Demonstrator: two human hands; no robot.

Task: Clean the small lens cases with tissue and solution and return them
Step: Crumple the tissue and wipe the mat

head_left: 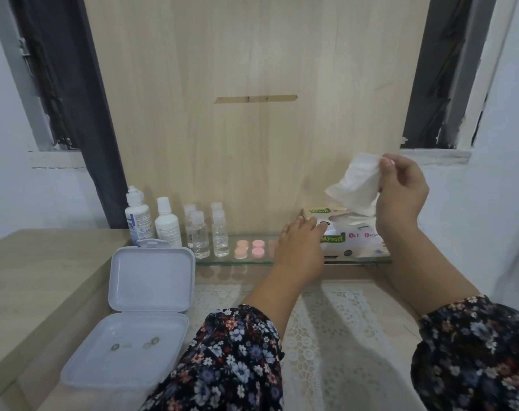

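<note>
A pale wooden tabletop under a wood panel carries a glass shelf. The right hand pinches a tissue and draws it up from the tissue box, which the left hand steadies with flat, straight fingers. The pink lens cases sit on the shelf, untouched, beside the solution bottles. An open white box lies left. Judgement: the task is barely begun; wetting, wiping and returning all remain.
</note>
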